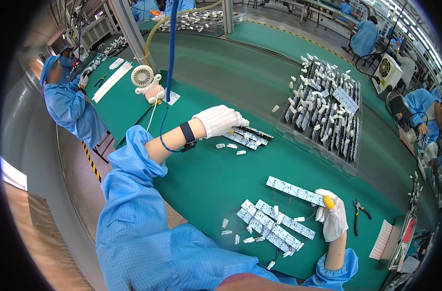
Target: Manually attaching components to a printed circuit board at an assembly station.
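My right hand (pixel 333 217), in a white glove with a yellow fingertip, grips one end of a long white circuit board strip (pixel 291 189). Thin dark wires hang from that strip. Below it lie several more strips (pixel 269 225) with wires and small white connectors. Farther off, my left hand (pixel 220 121), gloved in striped white, has its fingers closed at the end of a dark-edged circuit board strip (pixel 258 132), tilted above a small stack of strips (pixel 245 139). Its fingertips are partly hidden. Loose white connectors (pixel 241 152) lie beside that stack.
A clear plastic tray (pixel 318 157) packed with boards stands at the far right. Pliers (pixel 360 216) lie right of my right hand. A small fan (pixel 147 85) stands at the left, near a hanging blue cable (pixel 171 53). Another person (pixel 70 104) works at the far left.
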Motion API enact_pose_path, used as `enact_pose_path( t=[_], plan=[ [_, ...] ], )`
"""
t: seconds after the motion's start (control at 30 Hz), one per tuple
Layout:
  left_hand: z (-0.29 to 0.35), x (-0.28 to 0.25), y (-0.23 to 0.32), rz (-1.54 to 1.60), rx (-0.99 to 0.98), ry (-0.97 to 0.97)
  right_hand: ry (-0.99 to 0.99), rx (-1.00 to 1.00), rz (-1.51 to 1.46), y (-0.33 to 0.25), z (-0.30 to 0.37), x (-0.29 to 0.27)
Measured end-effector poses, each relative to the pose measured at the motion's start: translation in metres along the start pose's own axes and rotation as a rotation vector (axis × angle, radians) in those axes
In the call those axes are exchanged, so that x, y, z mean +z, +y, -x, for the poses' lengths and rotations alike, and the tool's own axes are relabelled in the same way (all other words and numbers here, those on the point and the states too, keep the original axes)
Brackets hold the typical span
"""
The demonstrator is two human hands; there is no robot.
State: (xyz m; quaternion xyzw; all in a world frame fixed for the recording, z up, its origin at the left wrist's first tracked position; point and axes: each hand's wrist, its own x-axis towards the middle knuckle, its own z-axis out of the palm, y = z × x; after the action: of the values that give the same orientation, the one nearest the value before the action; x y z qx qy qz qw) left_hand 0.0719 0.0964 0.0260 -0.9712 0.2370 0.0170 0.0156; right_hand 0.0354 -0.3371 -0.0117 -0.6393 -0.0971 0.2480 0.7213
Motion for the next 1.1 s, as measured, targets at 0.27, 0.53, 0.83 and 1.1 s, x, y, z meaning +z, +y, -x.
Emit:
enact_pose_path(
  t=[0.27, 0.53, 0.83, 1.1],
  plan=[
    [0.004, -0.008, -0.004, 0.068, 0.004, -0.018, -0.028, -0.014, -0.01, 0.0, 0.003, 0.0],
    [0.018, -0.011, -0.004, 0.226, 0.066, 0.086, -0.025, -0.035, 0.03, 0.002, 0.007, -0.005],
    [0.021, -0.027, 0.124, 1.521, 0.088, 0.156, 0.061, -0.181, -0.083, -0.048, 0.005, 0.029],
    [0.01, 0.004, 0.146, 1.413, -0.102, 0.245, 0.097, -0.109, 0.059, -0.038, 0.016, 0.024]
  ],
)
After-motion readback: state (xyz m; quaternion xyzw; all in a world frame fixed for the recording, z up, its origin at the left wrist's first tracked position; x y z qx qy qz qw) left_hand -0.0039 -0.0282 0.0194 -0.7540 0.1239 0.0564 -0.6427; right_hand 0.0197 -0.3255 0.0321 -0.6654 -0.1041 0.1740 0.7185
